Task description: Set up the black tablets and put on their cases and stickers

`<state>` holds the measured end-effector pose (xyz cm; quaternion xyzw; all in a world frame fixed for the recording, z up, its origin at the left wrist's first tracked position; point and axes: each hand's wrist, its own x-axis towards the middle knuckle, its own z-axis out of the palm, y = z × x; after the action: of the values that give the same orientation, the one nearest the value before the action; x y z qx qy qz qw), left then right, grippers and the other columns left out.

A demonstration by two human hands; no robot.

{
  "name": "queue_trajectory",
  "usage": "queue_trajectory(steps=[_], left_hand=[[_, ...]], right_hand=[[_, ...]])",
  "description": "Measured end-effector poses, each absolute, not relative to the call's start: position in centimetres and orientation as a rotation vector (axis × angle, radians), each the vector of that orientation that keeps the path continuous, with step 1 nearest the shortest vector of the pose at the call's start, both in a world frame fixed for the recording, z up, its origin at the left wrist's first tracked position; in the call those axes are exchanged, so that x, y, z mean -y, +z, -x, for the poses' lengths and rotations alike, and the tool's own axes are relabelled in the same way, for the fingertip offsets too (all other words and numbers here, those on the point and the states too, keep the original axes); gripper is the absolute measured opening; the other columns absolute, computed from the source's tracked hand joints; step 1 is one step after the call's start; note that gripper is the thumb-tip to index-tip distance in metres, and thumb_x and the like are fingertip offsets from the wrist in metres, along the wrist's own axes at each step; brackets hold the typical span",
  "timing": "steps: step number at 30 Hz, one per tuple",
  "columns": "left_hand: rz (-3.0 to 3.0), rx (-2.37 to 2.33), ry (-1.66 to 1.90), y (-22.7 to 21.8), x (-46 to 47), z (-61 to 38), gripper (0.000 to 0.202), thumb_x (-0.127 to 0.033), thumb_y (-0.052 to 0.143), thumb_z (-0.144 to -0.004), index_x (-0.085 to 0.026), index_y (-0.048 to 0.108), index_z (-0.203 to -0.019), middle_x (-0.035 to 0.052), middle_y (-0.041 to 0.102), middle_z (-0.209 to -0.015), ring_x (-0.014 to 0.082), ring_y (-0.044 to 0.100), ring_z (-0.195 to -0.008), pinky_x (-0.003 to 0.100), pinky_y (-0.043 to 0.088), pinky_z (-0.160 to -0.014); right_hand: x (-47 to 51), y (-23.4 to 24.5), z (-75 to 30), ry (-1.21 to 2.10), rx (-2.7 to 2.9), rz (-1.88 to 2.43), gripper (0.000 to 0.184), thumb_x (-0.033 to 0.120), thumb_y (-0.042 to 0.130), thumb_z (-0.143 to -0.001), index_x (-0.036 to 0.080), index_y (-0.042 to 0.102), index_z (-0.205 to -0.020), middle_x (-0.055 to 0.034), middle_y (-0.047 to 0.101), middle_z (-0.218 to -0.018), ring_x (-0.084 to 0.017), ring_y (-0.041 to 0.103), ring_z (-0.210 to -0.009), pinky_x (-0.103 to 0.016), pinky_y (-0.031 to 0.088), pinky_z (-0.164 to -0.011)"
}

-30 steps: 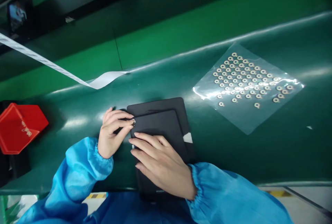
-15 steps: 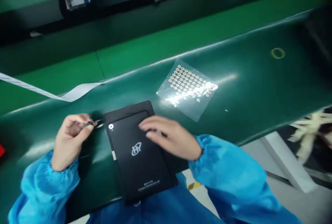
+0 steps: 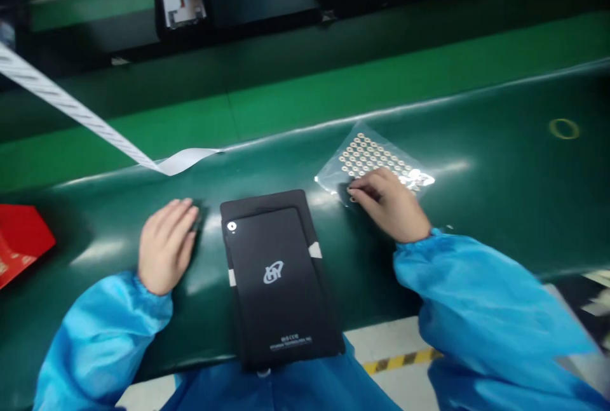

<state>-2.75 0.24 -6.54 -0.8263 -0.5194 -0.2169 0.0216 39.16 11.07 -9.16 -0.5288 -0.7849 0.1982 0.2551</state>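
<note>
A black tablet (image 3: 279, 284) lies back side up on the dark green belt (image 3: 500, 208), resting on a black pad, with a small ring at its camera corner (image 3: 231, 227). My left hand (image 3: 164, 246) lies palm down on the belt just left of the tablet, fingers together over a small dark thing at the fingertips. My right hand (image 3: 388, 204) reaches to the clear plastic sheet (image 3: 376, 160) that carries several small metal rings, fingertips pinched at its near left edge. Both arms wear blue sleeves.
A red bin (image 3: 19, 239) sits at the left edge. A white striped strip (image 3: 95, 122) runs from upper left down onto the belt. Two opened devices (image 3: 183, 3) lie on the far shelf. A yellow ring mark (image 3: 563, 128) shows at the right.
My right hand left the tablet and went right to the sheet of rings. My left hand lowered from a raised pinch to lie flat beside the tablet. The camera view shifted.
</note>
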Motion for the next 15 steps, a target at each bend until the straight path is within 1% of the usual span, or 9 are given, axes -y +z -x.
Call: queue_trajectory(steps=[2, 5, 7, 9, 12, 13, 15], left_hand=[[2.658, 1.533, -0.627, -5.8, 0.5, 0.9, 0.045, -0.01, 0.052, -0.092, -0.021, 0.052, -0.136, 0.0103, 0.06, -0.133, 0.0279, 0.05, -0.129, 0.047, 0.033, -0.11], [2.716, 1.498, -0.632, -5.4, 1.2, -1.1, 0.032, -0.01, 0.049, -0.095, -0.019, 0.06, -0.123, 0.0072, 0.064, -0.128, 0.0251, 0.051, -0.127, 0.047, 0.026, -0.113], [2.711, 1.511, -0.659, -5.4, 1.4, -1.6, 0.03, -0.009, 0.048, -0.095, -0.018, 0.061, -0.121, 0.0065, 0.064, -0.128, 0.0248, 0.05, -0.128, 0.047, 0.024, -0.114], [2.703, 1.514, -0.69, -5.4, 1.3, -1.7, 0.031, -0.009, 0.048, -0.095, -0.018, 0.061, -0.122, 0.0056, 0.063, -0.129, 0.0247, 0.05, -0.128, 0.048, 0.023, -0.115], [2.709, 1.505, -0.697, -5.5, 1.0, -1.6, 0.031, -0.007, 0.048, -0.095, -0.017, 0.061, -0.121, 0.004, 0.064, -0.129, 0.0248, 0.049, -0.129, 0.048, 0.02, -0.117], [2.706, 1.515, -0.688, -5.7, 0.9, -1.6, 0.03, -0.007, 0.048, -0.095, -0.016, 0.061, -0.12, 0.0035, 0.063, -0.129, 0.0242, 0.048, -0.129, 0.047, 0.018, -0.118], [2.676, 1.561, -0.669, -6.1, 1.3, -1.7, 0.029, -0.009, 0.048, -0.096, -0.018, 0.062, -0.119, 0.0014, 0.062, -0.13, 0.0212, 0.048, -0.129, 0.045, 0.011, -0.121]], right_hand=[[-12.0, -8.6, -39.3, 0.662, 2.16, 1.473, 0.01, 0.023, 0.061, -0.088, 0.019, 0.062, -0.079, -0.0061, 0.058, -0.078, -0.022, 0.057, -0.075, -0.037, 0.047, -0.069], [-13.3, -7.8, -39.2, 0.828, 2.179, 1.553, 0.013, 0.014, 0.067, -0.083, 0.017, 0.062, -0.071, -0.0045, 0.058, -0.073, -0.017, 0.055, -0.066, -0.032, 0.044, -0.061], [-13.7, -7.6, -38.9, 0.845, 2.195, 1.597, 0.016, 0.009, 0.069, -0.08, 0.016, 0.061, -0.068, -0.0044, 0.058, -0.072, -0.016, 0.055, -0.066, -0.032, 0.043, -0.062], [-13.4, -7.7, -39.0, 0.795, 2.22, 1.596, 0.016, 0.009, 0.068, -0.08, 0.017, 0.061, -0.069, -0.0052, 0.058, -0.073, -0.018, 0.055, -0.069, -0.033, 0.044, -0.065], [-12.2, -8.3, -39.8, 0.648, 2.244, 1.522, 0.007, 0.019, 0.063, -0.088, 0.019, 0.062, -0.08, -0.0085, 0.061, -0.079, -0.022, 0.057, -0.076, -0.037, 0.046, -0.068], [-11.7, -8.4, -40.1, 0.608, 2.253, 1.491, 0.009, 0.025, 0.061, -0.09, 0.02, 0.062, -0.083, -0.0094, 0.061, -0.081, -0.023, 0.058, -0.078, -0.039, 0.047, -0.07], [-11.3, -8.2, -39.9, 0.578, 2.281, 1.405, 0.018, 0.037, 0.058, -0.093, 0.024, 0.061, -0.082, -0.0099, 0.062, -0.082, -0.025, 0.06, -0.078, -0.042, 0.049, -0.07]])
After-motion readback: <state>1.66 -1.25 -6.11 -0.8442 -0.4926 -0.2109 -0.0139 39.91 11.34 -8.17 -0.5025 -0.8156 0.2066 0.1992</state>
